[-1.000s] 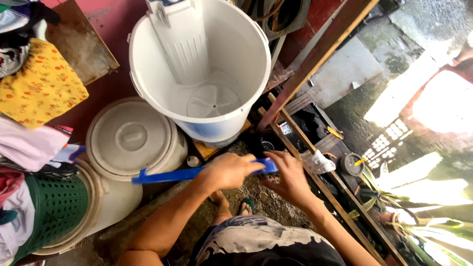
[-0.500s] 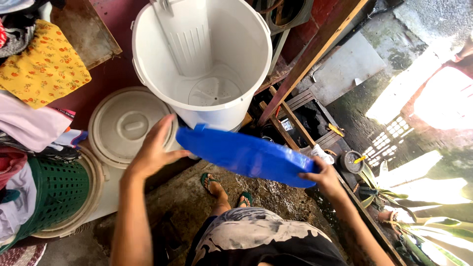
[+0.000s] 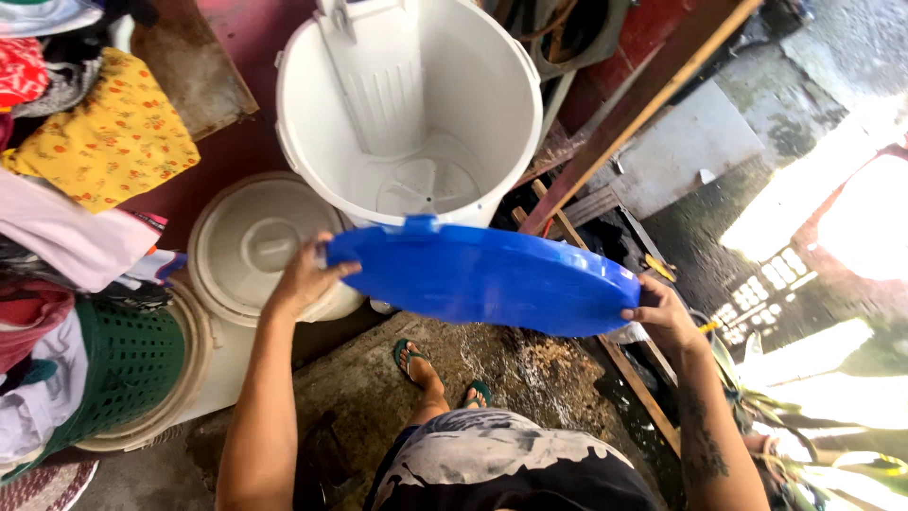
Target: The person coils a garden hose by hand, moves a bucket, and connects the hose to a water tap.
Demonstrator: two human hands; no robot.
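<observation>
A round blue lid is held flat in the air between both my hands, just in front of a white washing tub. My left hand grips the lid's left rim. My right hand grips its right rim. The tub stands open and upright, its inside bare with a ribbed column at the back and an agitator disc at the bottom. The lid covers the tub's near lower wall from view.
A white lidded bucket stands left of the tub. A green laundry basket and piled clothes, one yellow flowered, fill the left side. Slanted wooden beams and wet concrete lie to the right. My feet in sandals stand below.
The lid was held edge-on low down; both hands have raised it and turned it flat, with my hands now spread wide on opposite rims.
</observation>
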